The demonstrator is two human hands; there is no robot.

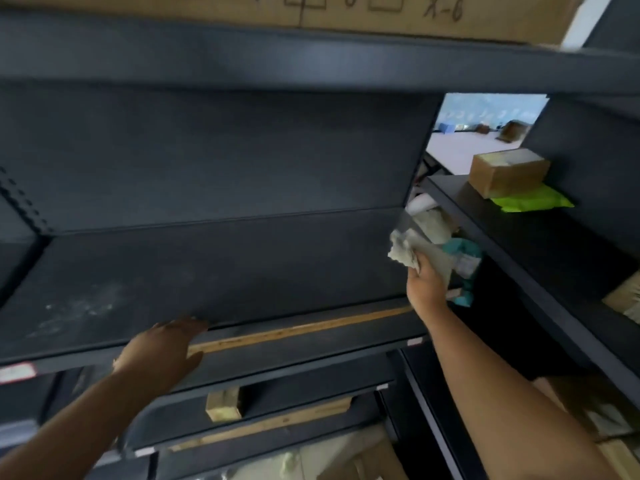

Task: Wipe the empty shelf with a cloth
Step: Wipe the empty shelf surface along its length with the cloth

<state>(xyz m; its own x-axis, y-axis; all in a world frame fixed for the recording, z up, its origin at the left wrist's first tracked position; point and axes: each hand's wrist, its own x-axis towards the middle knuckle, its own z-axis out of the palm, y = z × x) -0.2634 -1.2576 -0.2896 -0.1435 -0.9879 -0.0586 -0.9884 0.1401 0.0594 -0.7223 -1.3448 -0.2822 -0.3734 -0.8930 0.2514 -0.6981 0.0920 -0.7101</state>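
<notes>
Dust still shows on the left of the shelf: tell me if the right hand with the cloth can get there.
Probably yes. The right hand holds the cloth at the shelf's right end, and nothing lies between it and the dusty patch; the left hand rests only on the front edge.

— Anything legible from where you sit?

— Only on the cardboard box (311,15) atop the rack. I read handwritten marker near its right end: "X-6", roughly. Left of that, drawn squares and a stroke I can't make out.

— The red-and-white label (16,372), far below the box to its left?

— Too blurred for me to read.
</notes>
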